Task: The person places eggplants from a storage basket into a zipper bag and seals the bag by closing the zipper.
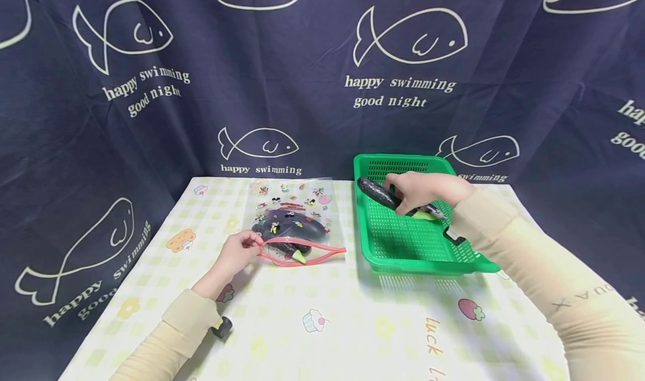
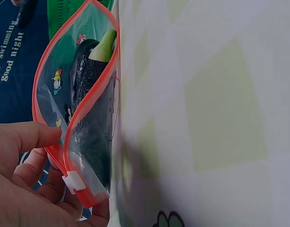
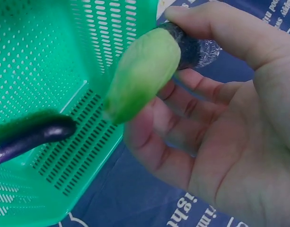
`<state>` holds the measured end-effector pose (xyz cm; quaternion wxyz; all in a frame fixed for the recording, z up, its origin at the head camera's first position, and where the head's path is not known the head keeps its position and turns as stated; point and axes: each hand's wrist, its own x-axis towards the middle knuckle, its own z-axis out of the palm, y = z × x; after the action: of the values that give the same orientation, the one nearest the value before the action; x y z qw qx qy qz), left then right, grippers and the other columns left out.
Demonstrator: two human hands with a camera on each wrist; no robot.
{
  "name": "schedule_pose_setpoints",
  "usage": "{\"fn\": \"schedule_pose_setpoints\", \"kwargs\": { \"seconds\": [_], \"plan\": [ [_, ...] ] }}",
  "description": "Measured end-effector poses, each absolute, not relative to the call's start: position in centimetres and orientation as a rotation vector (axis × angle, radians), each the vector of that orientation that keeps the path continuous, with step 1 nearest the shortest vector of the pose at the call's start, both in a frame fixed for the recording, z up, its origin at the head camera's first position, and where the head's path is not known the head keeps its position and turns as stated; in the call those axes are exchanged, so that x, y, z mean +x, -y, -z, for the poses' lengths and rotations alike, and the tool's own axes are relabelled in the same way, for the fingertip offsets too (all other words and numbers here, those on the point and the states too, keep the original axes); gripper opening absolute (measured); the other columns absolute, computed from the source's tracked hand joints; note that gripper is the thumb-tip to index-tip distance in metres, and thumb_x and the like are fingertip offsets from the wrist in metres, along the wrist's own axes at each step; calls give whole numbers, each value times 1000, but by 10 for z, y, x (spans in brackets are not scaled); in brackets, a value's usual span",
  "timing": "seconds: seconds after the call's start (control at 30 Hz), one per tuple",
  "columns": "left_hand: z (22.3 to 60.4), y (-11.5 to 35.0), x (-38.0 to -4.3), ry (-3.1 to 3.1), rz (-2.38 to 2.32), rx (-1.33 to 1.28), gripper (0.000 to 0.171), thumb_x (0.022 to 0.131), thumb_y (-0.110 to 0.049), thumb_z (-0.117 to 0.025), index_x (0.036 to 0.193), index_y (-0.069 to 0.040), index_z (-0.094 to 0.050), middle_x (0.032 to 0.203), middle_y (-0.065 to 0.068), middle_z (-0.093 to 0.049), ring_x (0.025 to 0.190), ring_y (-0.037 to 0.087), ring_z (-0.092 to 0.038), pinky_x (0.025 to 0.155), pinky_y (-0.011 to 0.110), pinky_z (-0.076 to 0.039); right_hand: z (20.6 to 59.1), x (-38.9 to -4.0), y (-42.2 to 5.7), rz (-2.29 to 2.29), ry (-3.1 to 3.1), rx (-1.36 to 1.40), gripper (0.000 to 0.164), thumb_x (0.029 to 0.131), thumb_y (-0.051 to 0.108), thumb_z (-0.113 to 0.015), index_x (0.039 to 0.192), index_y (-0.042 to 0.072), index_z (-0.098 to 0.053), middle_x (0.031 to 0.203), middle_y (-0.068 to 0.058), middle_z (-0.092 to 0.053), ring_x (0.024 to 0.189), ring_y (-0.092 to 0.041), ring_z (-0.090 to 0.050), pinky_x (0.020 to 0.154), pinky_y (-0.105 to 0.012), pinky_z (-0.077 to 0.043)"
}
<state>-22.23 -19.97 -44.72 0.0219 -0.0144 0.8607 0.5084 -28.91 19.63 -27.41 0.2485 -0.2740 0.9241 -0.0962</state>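
My left hand point(image 1: 242, 250) pinches the edge of a clear zip bag point(image 1: 322, 190) with red zip strips and cartoon prints, near its white slider point(image 2: 74, 182). The bag lies on the table with its mouth parted. Inside are dark eggplants, one with a pale green stem end point(image 2: 103, 47) towards the mouth. Over the green basket point(image 1: 370, 246), my right hand point(image 1: 420, 189) grips a dark, film-covered eggplant point(image 1: 374, 191), thumb on one side and fingers on the other. Its green stem end point(image 3: 142, 75) points back towards my wrist. A slim purple eggplant point(image 3: 50, 132) lies in the basket.
The table bears a pale checked cloth point(image 1: 347, 325) with printed cupcakes and fruit. A dark blue curtain point(image 1: 322, 117) with fish drawings hangs close behind the bag and basket. The basket's raised perforated walls stand right of the bag.
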Motion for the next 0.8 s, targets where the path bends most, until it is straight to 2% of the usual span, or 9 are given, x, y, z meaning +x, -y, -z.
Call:
{"fn": "schedule_pose_setpoints", "kwargs": {
  "seconds": [0.23,0.47,0.8],
  "plan": [
    [449,201,-223,-2672,-1567,-46,13,79,1,-62,91,2,-64,81,7,-63,73,17,-53,65,27,-45,270,-282,-185,260,-2547,-831,56,80,13,-67,127,2,-37,81,-8,-56,50,-16,-52,55,-29,-46],
    [448,199,-223,-2690,-1560,-51,11,80,3,-61,90,2,-63,79,8,-61,73,16,-52,65,26,-44,272,-277,-174,210,-2604,-934,57,78,15,-69,125,2,-40,78,-5,-58,64,-14,-49,64,-30,-42],
    [448,199,-223,-2680,-1582,-53,11,79,3,-61,89,1,-64,79,9,-61,73,17,-52,66,26,-44,273,-262,-157,190,-2641,-1027,54,76,14,-71,121,3,-45,75,-3,-58,65,-14,-49,66,-30,-43]
  ]
}}
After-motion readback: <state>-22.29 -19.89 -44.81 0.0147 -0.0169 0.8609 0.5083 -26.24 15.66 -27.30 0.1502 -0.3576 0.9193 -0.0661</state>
